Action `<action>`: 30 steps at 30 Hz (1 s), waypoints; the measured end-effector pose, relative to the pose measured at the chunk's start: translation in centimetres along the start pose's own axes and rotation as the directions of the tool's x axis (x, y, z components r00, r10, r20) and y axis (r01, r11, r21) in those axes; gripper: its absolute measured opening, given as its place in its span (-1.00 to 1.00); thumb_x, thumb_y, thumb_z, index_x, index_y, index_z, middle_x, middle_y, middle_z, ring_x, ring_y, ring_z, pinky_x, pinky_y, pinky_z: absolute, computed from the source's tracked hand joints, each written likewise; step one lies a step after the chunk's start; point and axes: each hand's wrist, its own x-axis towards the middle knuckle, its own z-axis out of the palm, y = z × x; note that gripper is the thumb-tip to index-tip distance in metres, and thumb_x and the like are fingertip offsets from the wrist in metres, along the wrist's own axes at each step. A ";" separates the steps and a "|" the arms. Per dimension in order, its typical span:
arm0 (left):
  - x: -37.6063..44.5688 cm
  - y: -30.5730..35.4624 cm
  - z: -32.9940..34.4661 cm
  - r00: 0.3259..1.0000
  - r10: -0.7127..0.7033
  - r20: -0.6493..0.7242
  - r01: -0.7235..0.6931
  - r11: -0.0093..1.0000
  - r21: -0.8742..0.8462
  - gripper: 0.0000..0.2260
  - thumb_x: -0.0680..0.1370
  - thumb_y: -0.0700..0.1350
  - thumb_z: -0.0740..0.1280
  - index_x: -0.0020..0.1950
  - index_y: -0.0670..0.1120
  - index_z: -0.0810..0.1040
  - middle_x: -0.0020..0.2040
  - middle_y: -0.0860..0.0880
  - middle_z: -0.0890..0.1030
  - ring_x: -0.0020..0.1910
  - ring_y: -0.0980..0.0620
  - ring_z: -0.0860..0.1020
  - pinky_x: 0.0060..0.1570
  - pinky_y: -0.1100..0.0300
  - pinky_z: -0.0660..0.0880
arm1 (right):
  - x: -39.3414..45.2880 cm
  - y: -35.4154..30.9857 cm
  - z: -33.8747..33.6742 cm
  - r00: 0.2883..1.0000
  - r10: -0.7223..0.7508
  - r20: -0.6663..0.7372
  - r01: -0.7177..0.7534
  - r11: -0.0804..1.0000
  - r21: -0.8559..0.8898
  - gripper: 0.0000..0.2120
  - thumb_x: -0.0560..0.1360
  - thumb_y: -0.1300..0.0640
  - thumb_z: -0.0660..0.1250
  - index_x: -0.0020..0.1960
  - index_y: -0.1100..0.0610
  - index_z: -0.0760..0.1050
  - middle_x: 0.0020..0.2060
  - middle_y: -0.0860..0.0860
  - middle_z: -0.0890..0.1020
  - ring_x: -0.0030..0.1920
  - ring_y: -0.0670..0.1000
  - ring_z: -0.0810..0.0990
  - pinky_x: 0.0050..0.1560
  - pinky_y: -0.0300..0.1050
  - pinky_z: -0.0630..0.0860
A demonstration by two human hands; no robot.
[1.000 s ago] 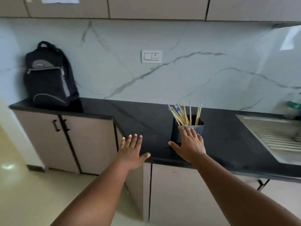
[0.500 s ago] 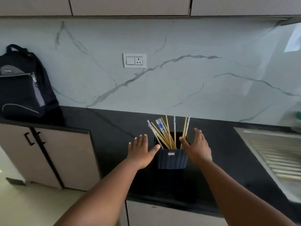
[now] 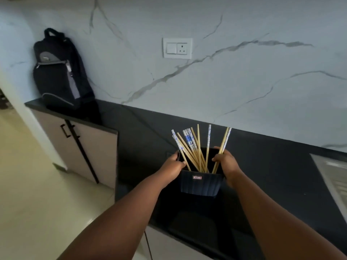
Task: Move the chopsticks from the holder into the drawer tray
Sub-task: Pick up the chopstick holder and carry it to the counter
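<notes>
A dark blue ribbed holder point(image 3: 200, 184) with a small label stands on the black countertop point(image 3: 272, 175). Several chopsticks point(image 3: 191, 147), some plain wood and some white with blue print, fan out of its top. My left hand point(image 3: 173, 164) grips the holder's left rim. My right hand point(image 3: 226, 164) wraps the holder's right rim, with its fingers also around two chopsticks point(image 3: 224, 142) that lean to the right. No drawer or tray is in sight.
A black backpack point(image 3: 60, 72) leans on the marble wall at the counter's left end. A switch and socket plate point(image 3: 177, 48) sits on the wall. A steel sink drainer point(image 3: 334, 177) lies at the right. Cabinet doors with black handles point(image 3: 70, 131) are below left.
Both hands went from open beside the holder to closed on its rim, the right one also taking in two chopsticks. The camera moved closer and tilted.
</notes>
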 end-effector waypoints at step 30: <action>-61.7 -34.9 -36.2 0.495 -0.388 -0.778 -0.242 0.798 -0.552 -0.60 0.65 0.18 0.03 0.34 -0.01 0.40 0.08 0.00 0.64 -0.07 0.16 0.65 -0.17 0.27 0.50 | -48.9 16.7 60.1 0.222 0.280 0.934 0.201 0.924 -0.325 -0.48 0.48 0.10 0.36 0.37 0.24 0.30 0.20 0.31 0.56 0.17 0.31 0.58 0.27 0.31 0.45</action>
